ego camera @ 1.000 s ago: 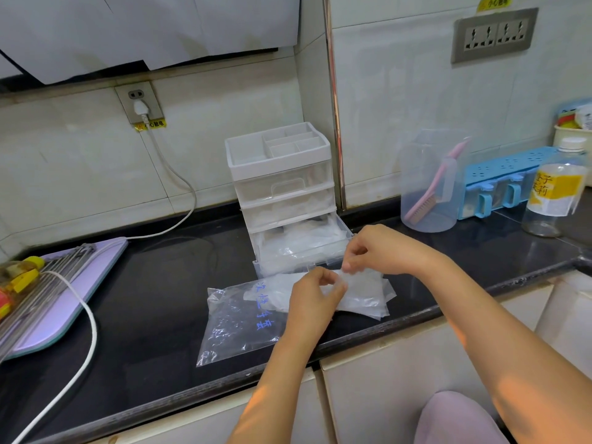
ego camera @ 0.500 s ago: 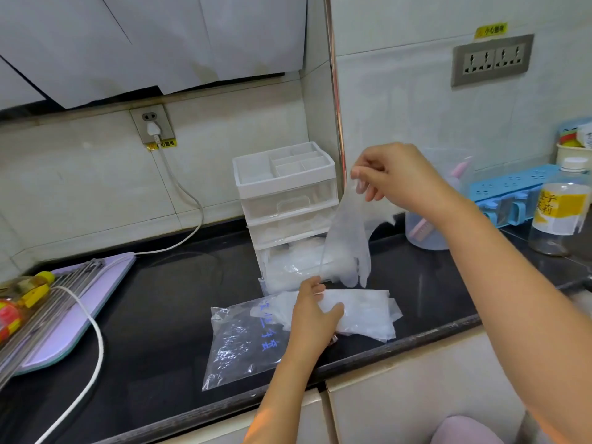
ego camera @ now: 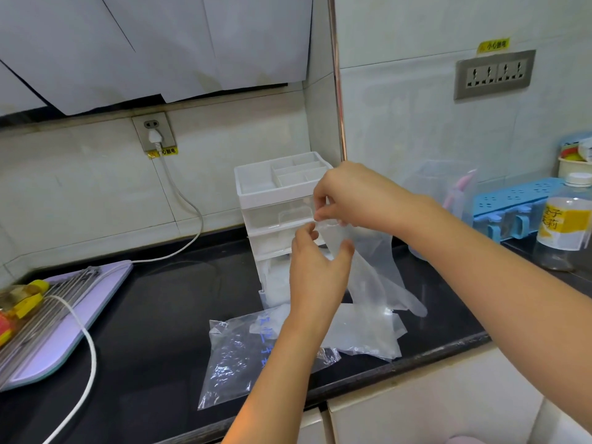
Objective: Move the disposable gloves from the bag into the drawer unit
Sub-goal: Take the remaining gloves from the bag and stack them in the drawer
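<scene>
In front of the drawer unit [ego camera: 282, 190], the right hand [ego camera: 358, 200] is pinching the cuff of one glove [ego camera: 374, 261] between thumb and fingertips, and the glove is hanging clear of the desk [ego camera: 160, 315]. Half a second ago this hand was holding it higher, while the left hand [ego camera: 317, 267] was pressing down on the stack [ego camera: 362, 331]. The left hand is now up at the cuff, its thumb and fingers spread on either side of the film and not yet closing on it. It looks as if the glove is being straightened or folded, ready for the drawer.

The stack is lying at 5 o'clock from the left hand, half out of the bag [ego camera: 237, 357], which is lying flat at 7 o'clock near the desk's edge. With nothing pressing on it, the stack may slide. The bottom drawer [ego camera: 272, 283] is standing open at 12 o'clock from the bag, with clear film showing inside it, and the left forearm is partly hiding it.

At 3 o'clock a jug [ego camera: 442, 193] and a bottle [ego camera: 563, 225] are standing well apart from the work. At 9 o'clock a cable [ego camera: 86, 347] is trailing over a board [ego camera: 96, 299]. Nothing is blocking the way to the drawer.
</scene>
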A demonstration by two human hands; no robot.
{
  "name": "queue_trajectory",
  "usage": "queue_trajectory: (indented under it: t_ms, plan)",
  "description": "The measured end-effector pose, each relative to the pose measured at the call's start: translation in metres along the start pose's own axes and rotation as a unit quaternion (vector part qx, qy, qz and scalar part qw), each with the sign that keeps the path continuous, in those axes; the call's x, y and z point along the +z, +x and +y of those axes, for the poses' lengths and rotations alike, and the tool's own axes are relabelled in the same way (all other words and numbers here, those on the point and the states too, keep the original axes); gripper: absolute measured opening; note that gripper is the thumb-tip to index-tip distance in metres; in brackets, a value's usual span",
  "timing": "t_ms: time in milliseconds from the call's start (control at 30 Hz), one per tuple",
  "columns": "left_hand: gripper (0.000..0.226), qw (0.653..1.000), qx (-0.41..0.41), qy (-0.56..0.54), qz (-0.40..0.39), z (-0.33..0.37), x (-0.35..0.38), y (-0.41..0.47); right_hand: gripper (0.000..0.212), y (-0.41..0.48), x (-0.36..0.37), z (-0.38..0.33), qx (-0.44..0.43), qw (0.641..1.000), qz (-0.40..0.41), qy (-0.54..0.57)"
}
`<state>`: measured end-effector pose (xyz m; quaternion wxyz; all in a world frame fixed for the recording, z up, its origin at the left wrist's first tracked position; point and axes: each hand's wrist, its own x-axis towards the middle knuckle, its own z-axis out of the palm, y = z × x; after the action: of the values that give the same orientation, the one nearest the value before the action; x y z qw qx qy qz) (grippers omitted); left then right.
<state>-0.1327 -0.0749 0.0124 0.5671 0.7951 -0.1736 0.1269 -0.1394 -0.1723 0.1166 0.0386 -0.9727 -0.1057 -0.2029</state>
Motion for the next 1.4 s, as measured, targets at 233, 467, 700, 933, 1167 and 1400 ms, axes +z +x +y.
queue_trajectory:
  t_ms: [233, 467, 700, 933, 1167, 1400]
  plan:
    - [0.05, 1.0, 0.015, 0.025, -0.006, -0.002, 0.006, 0.017, 0.013, 0.012, 0.012, 0.006, 0.007, 0.999, -0.032, -0.014]
    - [0.019, 0.989, 0.0, 0.145, -0.025, -0.032, -0.007, 0.041, 0.022, 0.022, 0.012, 0.026, 0.041, 0.996, -0.041, 0.07]
    - [0.036, 0.969, 0.07, 0.235, -0.038, -0.043, -0.035, 0.067, 0.04, 0.037, 0.005, 0.052, 0.075, 0.977, -0.18, 0.087]
    - [0.01, 0.933, 0.172, 0.304, 0.083, -0.039, -0.067, 0.111, 0.01, 0.074, 0.028, 0.056, 0.066, 0.986, 0.031, 0.152]
    - [0.004, 0.885, 0.338, 0.309, 0.08, -0.039, -0.095, 0.081, 0.006, 0.038, 0.067, 0.079, -0.031, 0.961, 0.182, 0.208]
    - [0.01, 0.921, 0.124, 0.306, -0.206, -0.081, -0.063, 0.087, 0.008, 0.025, 0.135, 0.093, 0.04, 0.992, -0.019, 0.115]
